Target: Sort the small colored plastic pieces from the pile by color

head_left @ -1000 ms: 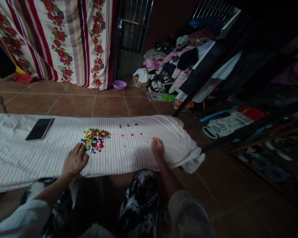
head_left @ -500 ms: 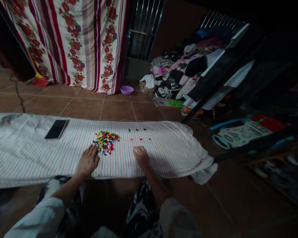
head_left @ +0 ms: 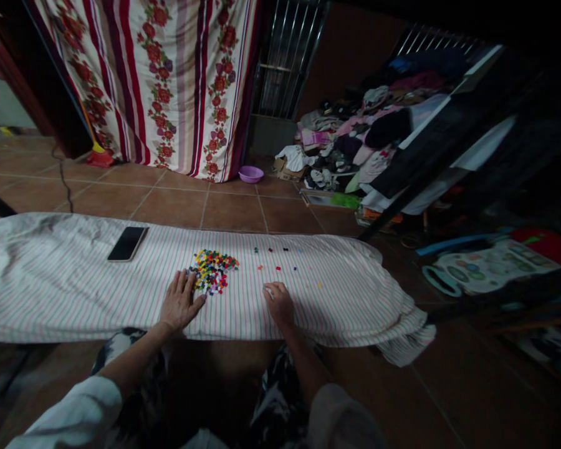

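A heap of small, bright coloured pieces (head_left: 215,268) lies on a striped cloth (head_left: 243,315) in front of me. My left hand (head_left: 180,302) rests flat at the heap's left edge, its fingers spread and its fingertips touching the nearest pieces. To the right of the heap, my right hand (head_left: 279,304) is low over the cloth with thumb and fingers pinched. A tiny pale piece (head_left: 265,288) shows at its fingertips, too small to make out well. Beyond that hand, several single pieces lie apart in loose rows, among them a red piece (head_left: 278,268) and a yellow piece (head_left: 320,285).
A dark-screened phone (head_left: 128,244) lies on the cloth left of the heap. Past the far edge, a purple basin (head_left: 251,174) stands on the tiled floor by a flowered curtain (head_left: 182,93). Piled clothes (head_left: 346,137) are at the back right.
My view has swung left, so everything sits further right in it. My left hand's fingers and thumb have spread more beside the heap. The right hand stays pinched at about the same spot.
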Motion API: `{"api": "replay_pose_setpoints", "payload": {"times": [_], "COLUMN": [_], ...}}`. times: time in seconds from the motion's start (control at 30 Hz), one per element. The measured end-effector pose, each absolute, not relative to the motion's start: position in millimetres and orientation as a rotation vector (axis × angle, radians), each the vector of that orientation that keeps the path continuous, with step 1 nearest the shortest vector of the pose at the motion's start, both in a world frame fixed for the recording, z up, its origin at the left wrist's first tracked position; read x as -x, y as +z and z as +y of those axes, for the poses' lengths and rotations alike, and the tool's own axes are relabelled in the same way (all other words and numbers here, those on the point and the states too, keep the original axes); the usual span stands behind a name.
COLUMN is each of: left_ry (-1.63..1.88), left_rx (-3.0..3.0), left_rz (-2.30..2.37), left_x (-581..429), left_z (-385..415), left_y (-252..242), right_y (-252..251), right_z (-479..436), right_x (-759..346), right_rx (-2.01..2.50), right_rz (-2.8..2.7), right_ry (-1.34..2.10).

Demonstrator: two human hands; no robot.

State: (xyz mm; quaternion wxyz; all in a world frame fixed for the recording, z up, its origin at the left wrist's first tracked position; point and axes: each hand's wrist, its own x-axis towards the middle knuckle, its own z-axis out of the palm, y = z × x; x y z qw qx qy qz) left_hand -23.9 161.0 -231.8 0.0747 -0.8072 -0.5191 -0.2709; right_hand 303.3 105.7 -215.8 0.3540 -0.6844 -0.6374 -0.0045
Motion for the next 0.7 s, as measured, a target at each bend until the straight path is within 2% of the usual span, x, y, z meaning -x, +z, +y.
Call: {"api": "replay_pose_setpoints", "payload": {"times": [0.37,0.7], "left_ry": [-0.854,-0.751], "left_rx": [2.557,2.654], "left_rz": [-1.347,-1.172], "left_x": [6.3,-2.2], "left_z": [179.3,167.5], "left_y": [-235.2,-213.7], "right_y": [-215.5,-214.5], "right_z": [106.0,105.9], "right_x": [-304.1,-303.8], "right_rx": [1.799,1.799], "right_rz": [-1.648,-1.642], "right_ry": [0.028,0.043]}}
